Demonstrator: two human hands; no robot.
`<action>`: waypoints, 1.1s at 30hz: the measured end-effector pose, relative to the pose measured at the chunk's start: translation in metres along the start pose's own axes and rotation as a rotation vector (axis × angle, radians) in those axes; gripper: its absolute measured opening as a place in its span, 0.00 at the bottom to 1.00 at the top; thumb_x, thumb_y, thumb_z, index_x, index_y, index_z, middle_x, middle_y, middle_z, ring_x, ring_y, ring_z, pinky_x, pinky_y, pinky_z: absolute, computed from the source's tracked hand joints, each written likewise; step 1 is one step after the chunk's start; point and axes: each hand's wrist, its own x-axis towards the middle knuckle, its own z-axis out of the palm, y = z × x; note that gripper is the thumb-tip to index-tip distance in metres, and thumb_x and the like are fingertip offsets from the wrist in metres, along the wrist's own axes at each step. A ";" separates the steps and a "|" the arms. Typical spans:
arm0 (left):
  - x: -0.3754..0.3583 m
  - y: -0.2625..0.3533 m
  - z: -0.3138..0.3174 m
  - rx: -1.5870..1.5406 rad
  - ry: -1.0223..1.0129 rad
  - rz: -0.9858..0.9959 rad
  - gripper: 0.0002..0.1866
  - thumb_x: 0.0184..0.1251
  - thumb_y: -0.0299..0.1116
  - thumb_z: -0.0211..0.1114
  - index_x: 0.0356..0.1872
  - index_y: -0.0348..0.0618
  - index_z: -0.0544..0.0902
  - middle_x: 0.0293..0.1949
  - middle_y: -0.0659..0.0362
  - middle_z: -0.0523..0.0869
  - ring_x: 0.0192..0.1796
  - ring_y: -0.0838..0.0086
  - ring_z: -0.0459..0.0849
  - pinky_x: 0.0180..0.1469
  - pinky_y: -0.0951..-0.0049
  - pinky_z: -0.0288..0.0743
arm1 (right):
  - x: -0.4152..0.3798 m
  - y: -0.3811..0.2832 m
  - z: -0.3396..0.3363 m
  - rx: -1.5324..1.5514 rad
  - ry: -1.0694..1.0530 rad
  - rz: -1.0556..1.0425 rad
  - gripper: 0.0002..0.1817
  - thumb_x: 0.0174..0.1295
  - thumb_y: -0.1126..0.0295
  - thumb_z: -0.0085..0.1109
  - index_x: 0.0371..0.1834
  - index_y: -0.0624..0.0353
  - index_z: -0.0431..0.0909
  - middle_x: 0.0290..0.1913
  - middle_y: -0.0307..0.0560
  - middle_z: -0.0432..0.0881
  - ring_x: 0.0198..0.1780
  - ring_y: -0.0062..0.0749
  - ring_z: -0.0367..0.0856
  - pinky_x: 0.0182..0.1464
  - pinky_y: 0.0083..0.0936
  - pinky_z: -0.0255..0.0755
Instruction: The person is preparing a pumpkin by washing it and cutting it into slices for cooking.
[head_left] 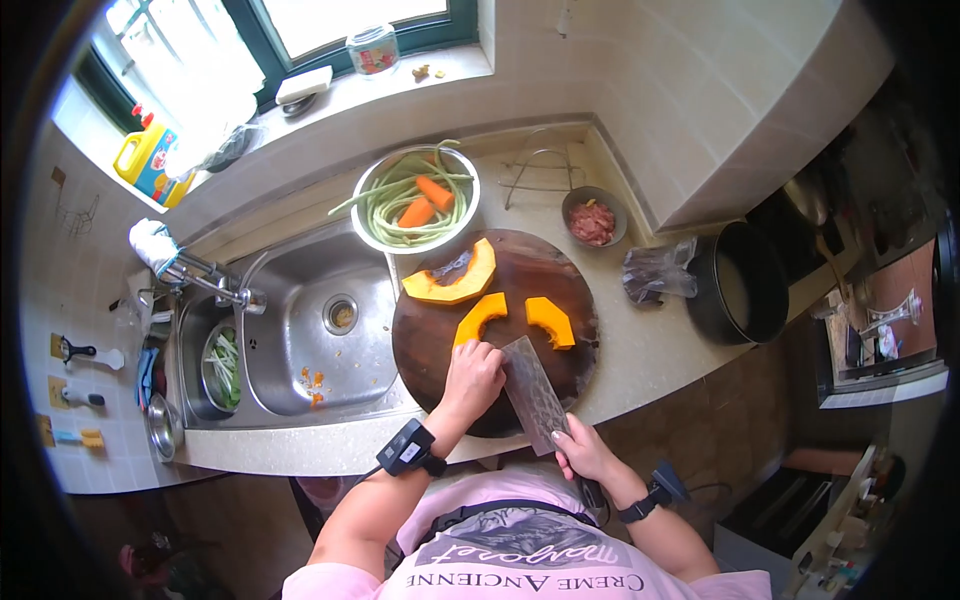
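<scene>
A round dark wooden cutting board (420,340) lies on the counter by the sink. On it rest a large curved pumpkin slice (462,284), a smaller middle pumpkin piece (484,312) and another pumpkin piece (550,322) to the right. My left hand (474,378) has its fingers curled over the near end of the middle piece, holding it against the board. In my right hand (588,452) is a cleaver (534,393), gripped at the handle. Its broad wet blade lies over the board, with the tip beside my left fingers.
Behind the board stands a bowl (363,225) of long green beans and carrot pieces. A small bowl of raw meat (591,222), a plastic bag (660,270) and a black pot (738,283) are to the right. The steel sink (290,290) with its faucet (215,283) is at left.
</scene>
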 end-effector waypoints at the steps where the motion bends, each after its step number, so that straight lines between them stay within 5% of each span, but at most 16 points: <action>1: -0.001 0.000 -0.008 -0.021 0.029 -0.004 0.08 0.39 0.23 0.63 0.24 0.44 0.77 0.28 0.58 0.78 0.36 0.64 0.75 0.39 0.65 0.66 | -0.002 -0.006 0.002 -0.014 -0.016 -0.005 0.07 0.65 0.68 0.42 0.38 0.61 0.63 0.17 0.39 0.70 0.12 0.20 0.68 0.14 0.21 0.63; 4: -0.007 -0.011 -0.047 -0.012 0.096 -0.020 0.09 0.39 0.24 0.63 0.26 0.43 0.76 0.29 0.58 0.77 0.38 0.64 0.75 0.41 0.65 0.65 | 0.001 -0.029 0.016 -0.040 -0.097 -0.070 0.07 0.65 0.68 0.42 0.38 0.61 0.63 0.16 0.39 0.69 0.12 0.19 0.67 0.15 0.20 0.63; 7: -0.024 -0.044 -0.083 0.048 0.199 -0.121 0.08 0.40 0.24 0.63 0.25 0.43 0.76 0.29 0.58 0.78 0.37 0.63 0.76 0.42 0.65 0.66 | 0.014 -0.059 0.038 -0.204 -0.179 -0.140 0.08 0.64 0.68 0.44 0.37 0.63 0.62 0.16 0.51 0.72 0.15 0.37 0.74 0.19 0.32 0.67; 10: -0.063 -0.107 -0.095 0.239 0.080 -0.389 0.08 0.41 0.23 0.62 0.26 0.44 0.77 0.34 0.56 0.78 0.41 0.62 0.76 0.45 0.63 0.68 | 0.039 -0.048 0.059 -0.509 -0.045 -0.581 0.10 0.62 0.68 0.46 0.37 0.64 0.61 0.21 0.66 0.74 0.26 0.59 0.76 0.26 0.46 0.68; 11: -0.068 -0.112 -0.100 0.235 0.133 -0.411 0.08 0.41 0.22 0.62 0.27 0.43 0.78 0.36 0.55 0.78 0.42 0.61 0.76 0.46 0.63 0.69 | 0.037 -0.054 0.061 -0.491 -0.072 -0.471 0.11 0.61 0.68 0.47 0.37 0.64 0.61 0.26 0.71 0.73 0.35 0.66 0.72 0.33 0.53 0.65; 18: -0.035 -0.078 -0.061 -0.210 0.121 -0.424 0.08 0.48 0.24 0.63 0.32 0.38 0.79 0.37 0.53 0.78 0.38 0.63 0.79 0.42 0.68 0.74 | 0.016 -0.014 0.030 -0.326 0.141 -0.251 0.10 0.61 0.67 0.47 0.34 0.64 0.62 0.24 0.68 0.73 0.32 0.67 0.72 0.30 0.48 0.66; 23: 0.018 -0.032 -0.022 -0.049 0.046 -0.361 0.27 0.45 0.41 0.71 0.45 0.37 0.74 0.39 0.51 0.77 0.43 0.60 0.76 0.47 0.65 0.71 | 0.006 0.002 0.004 -0.242 0.346 -0.125 0.10 0.61 0.68 0.47 0.31 0.63 0.62 0.18 0.61 0.73 0.21 0.53 0.76 0.23 0.40 0.68; 25: 0.027 -0.028 -0.008 0.035 0.015 -0.365 0.24 0.43 0.37 0.68 0.42 0.38 0.75 0.37 0.51 0.76 0.45 0.58 0.74 0.46 0.62 0.70 | 0.003 -0.005 -0.001 -0.171 0.370 -0.081 0.10 0.61 0.68 0.47 0.30 0.62 0.61 0.16 0.54 0.73 0.15 0.38 0.76 0.20 0.35 0.68; 33: -0.003 -0.016 -0.018 -0.058 -0.076 -0.320 0.16 0.40 0.30 0.64 0.34 0.37 0.77 0.35 0.52 0.75 0.42 0.57 0.73 0.44 0.64 0.71 | 0.010 -0.009 0.006 -0.460 0.475 -0.308 0.08 0.62 0.69 0.44 0.36 0.63 0.60 0.22 0.68 0.74 0.29 0.65 0.73 0.29 0.53 0.65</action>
